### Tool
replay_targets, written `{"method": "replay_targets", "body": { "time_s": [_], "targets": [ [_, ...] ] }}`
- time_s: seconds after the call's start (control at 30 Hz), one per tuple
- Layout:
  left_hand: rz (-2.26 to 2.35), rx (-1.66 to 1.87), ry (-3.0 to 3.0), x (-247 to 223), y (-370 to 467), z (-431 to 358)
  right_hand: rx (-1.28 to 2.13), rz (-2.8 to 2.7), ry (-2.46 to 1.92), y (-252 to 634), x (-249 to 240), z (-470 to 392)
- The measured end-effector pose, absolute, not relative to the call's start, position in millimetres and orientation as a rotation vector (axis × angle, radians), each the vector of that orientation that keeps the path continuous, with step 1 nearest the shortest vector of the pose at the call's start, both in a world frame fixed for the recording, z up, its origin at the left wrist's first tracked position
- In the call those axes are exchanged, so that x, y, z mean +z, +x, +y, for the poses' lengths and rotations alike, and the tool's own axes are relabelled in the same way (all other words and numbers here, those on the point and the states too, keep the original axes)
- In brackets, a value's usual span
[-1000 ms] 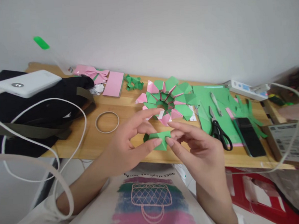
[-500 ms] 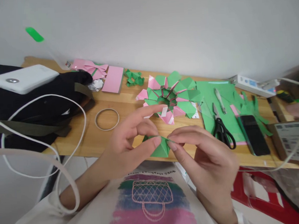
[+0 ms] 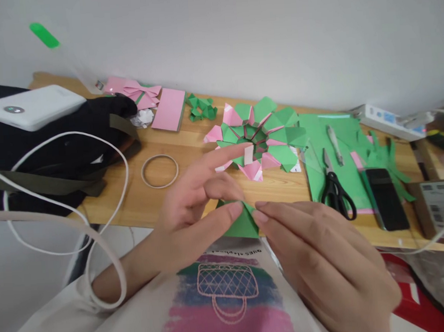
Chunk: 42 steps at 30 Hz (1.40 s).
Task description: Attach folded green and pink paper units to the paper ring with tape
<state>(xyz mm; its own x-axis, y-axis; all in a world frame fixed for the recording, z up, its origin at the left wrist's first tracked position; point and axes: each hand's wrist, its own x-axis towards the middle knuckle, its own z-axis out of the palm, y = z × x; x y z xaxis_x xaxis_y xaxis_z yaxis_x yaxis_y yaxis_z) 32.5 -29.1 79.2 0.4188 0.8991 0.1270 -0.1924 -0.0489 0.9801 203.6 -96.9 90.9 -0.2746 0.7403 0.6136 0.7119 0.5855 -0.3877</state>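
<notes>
A folded piece of green paper (image 3: 243,227) is held near the table's front edge, close to my shirt. My left hand (image 3: 198,212) pinches its upper part between thumb and bent fingers. A small pale strip of tape (image 3: 248,155) sticks to the raised index fingertip of that hand. My right hand (image 3: 321,255) grips the paper's right edge between thumb and fingertips. Just beyond my hands lies a ring-shaped green and pink folded-paper piece (image 3: 281,120), made of several petal-like units. The left index finger overlaps its near side.
Scissors (image 3: 336,194), a craft knife (image 3: 334,145) and a phone (image 3: 386,198) lie at right over green sheets (image 3: 313,130). To the left are a tape ring (image 3: 159,171), pink paper (image 3: 169,109) and a black bag (image 3: 102,123) with a white power bank (image 3: 34,106) and looping cable (image 3: 127,177).
My right hand has turned, its back now facing up more, and its knuckles have moved down and right. The green paper shows a flatter, wider face. The view has shifted slightly.
</notes>
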Motion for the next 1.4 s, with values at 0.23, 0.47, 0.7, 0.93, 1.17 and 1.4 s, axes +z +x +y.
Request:
{"method": "replay_targets", "body": {
  "time_s": [0.23, 0.47, 0.7, 0.93, 1.17, 1.4],
  "targets": [
    [0.681, 1.022, 1.324, 79.5, 32.2, -28.6, -0.006, -2.074, -1.253, 200.7, 100.9, -100.2],
    [0.715, 1.078, 1.384, 78.1, 38.5, -25.8, 0.037, -2.142, -1.231, 200.2, 103.5, -92.6],
    [0.642, 1.141, 1.448, 70.0, 38.4, -22.3, 0.949, -1.442, -1.251, 208.4, 84.7, -78.2],
    [0.567, 1.084, 1.491, 68.4, 38.7, -20.6, 1.292, -1.377, -1.166, 200.4, 85.4, -75.6],
    [0.572, 0.992, 1.394, 67.7, 36.4, -19.7, 1.345, -1.377, -1.016, 202.7, 78.6, -69.4],
    [0.501, 0.951, 1.394, 56.0, 37.4, -3.1, 1.240, -1.304, -1.107, 198.5, 61.6, -67.8]
  ]
}}
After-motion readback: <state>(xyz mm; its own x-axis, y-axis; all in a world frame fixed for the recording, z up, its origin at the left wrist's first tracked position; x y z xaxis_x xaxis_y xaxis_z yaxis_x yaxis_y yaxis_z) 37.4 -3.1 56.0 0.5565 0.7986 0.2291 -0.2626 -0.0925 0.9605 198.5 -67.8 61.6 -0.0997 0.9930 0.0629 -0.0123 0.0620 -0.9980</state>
